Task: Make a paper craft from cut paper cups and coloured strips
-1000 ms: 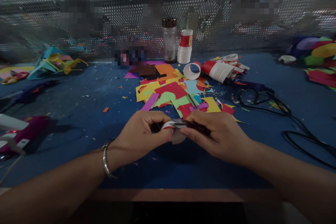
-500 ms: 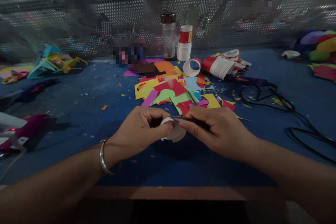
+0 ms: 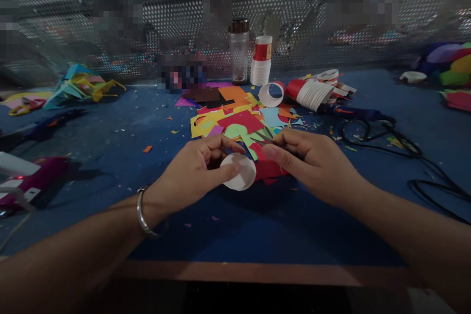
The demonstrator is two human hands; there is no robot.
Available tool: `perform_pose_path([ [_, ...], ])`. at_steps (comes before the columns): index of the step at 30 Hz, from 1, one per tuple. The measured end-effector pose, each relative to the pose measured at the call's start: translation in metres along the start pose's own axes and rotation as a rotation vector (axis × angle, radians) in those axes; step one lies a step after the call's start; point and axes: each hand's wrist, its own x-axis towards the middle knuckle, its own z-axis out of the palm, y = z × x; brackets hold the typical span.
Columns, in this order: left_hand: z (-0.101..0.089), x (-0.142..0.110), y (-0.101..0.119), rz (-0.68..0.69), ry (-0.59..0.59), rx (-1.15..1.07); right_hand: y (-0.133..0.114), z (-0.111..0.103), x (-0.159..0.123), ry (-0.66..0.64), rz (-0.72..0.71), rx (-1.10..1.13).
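Note:
My left hand [image 3: 196, 169] is closed on a white round paper cup bottom [image 3: 240, 171], thumb and fingers pinching its left rim. A steel bangle sits on that wrist. My right hand [image 3: 311, 162] is closed on small dark scissors [image 3: 268, 138], whose blades are apart and point left, just above the disc. Both hands hover over the blue table [image 3: 110, 132], at the near edge of a heap of coloured paper scraps [image 3: 235, 120].
A clear jar [image 3: 239, 58] and a stack of red-and-white paper cups [image 3: 261, 60] stand by the perforated metal screen. More cups [image 3: 312, 93] lie on their sides. A black cable [image 3: 386, 140] runs right. A purple glue gun [image 3: 33, 179] lies at the left. Paper piles sit at both far corners.
My hands have drawn slightly apart. The white piece has turned so its round face shows, and the scissors have lifted off it, blades now apart.

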Motion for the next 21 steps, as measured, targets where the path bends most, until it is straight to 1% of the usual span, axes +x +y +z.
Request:
perform_pose_path([
  [2,-0.002,0.002,-0.002,0.042,0.005,0.155,0.0,0.0,0.0,0.015,-0.01,-0.022],
  [4,-0.008,0.005,-0.005,0.117,0.03,0.329,0.0,-0.001,0.0,0.017,-0.013,-0.051],
  [5,-0.013,0.008,-0.006,0.146,0.056,0.403,0.0,-0.001,0.0,0.016,-0.011,-0.065],
  [7,-0.024,0.014,-0.011,0.181,0.16,0.524,0.0,-0.002,0.0,0.015,-0.013,-0.078],
  [8,-0.03,0.017,-0.014,0.18,0.196,0.566,-0.001,-0.002,0.0,0.021,-0.015,-0.081],
  [10,-0.042,0.024,-0.021,0.154,0.215,0.665,-0.001,-0.003,0.0,0.037,-0.022,-0.093],
  [11,-0.046,0.027,-0.025,0.134,0.216,0.713,-0.002,-0.003,0.0,0.04,-0.026,-0.1],
  [12,-0.05,0.029,-0.029,0.106,0.185,0.757,-0.002,-0.003,0.0,0.042,-0.027,-0.107],
  [14,-0.054,0.031,-0.034,0.065,0.164,0.787,-0.003,-0.003,-0.001,0.033,-0.025,-0.113],
  [16,-0.055,0.033,-0.038,0.028,0.155,0.763,-0.003,-0.002,-0.001,0.024,-0.018,-0.104],
  [18,-0.054,0.035,-0.039,-0.014,0.155,0.69,-0.003,-0.001,-0.001,0.024,-0.01,-0.089],
  [21,-0.054,0.039,-0.041,-0.066,0.155,0.516,-0.003,0.0,-0.001,0.029,-0.004,-0.082],
])
